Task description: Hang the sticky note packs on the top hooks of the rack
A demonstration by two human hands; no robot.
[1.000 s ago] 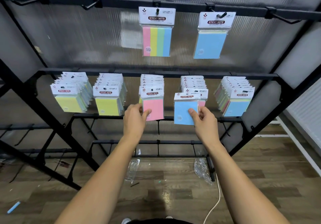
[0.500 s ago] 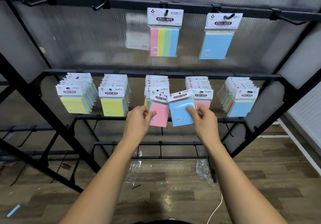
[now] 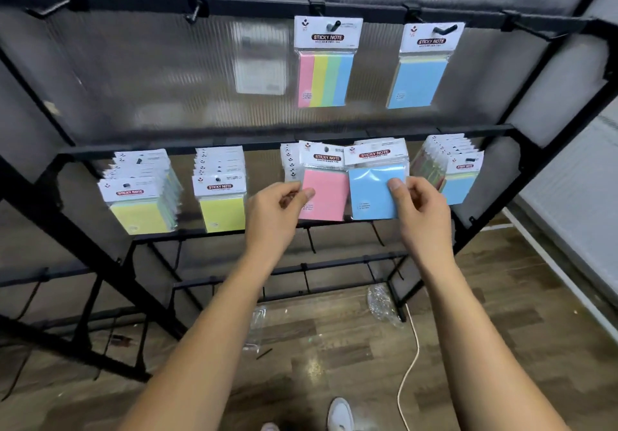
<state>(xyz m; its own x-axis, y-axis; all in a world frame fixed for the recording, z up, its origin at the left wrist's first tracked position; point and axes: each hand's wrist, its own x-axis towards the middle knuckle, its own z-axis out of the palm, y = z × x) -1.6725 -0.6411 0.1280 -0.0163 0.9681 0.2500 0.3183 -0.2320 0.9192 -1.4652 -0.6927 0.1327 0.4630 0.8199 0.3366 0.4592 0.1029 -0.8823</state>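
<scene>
Black rack [image 3: 401, 131] in front of me, top hooks holding one striped pack [image 3: 326, 76] and one blue pack [image 3: 419, 77]. Full stacks on middle row. My left hand [image 3: 277, 216] pinching pink pack [image 3: 324, 193], right hand [image 3: 423, 208] pinching blue one [image 3: 374, 191], both held side by side, touching, at middle-row level.

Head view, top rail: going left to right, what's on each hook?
Empty hook → empty hook → striped pack → blue pack → empty hook.
</scene>
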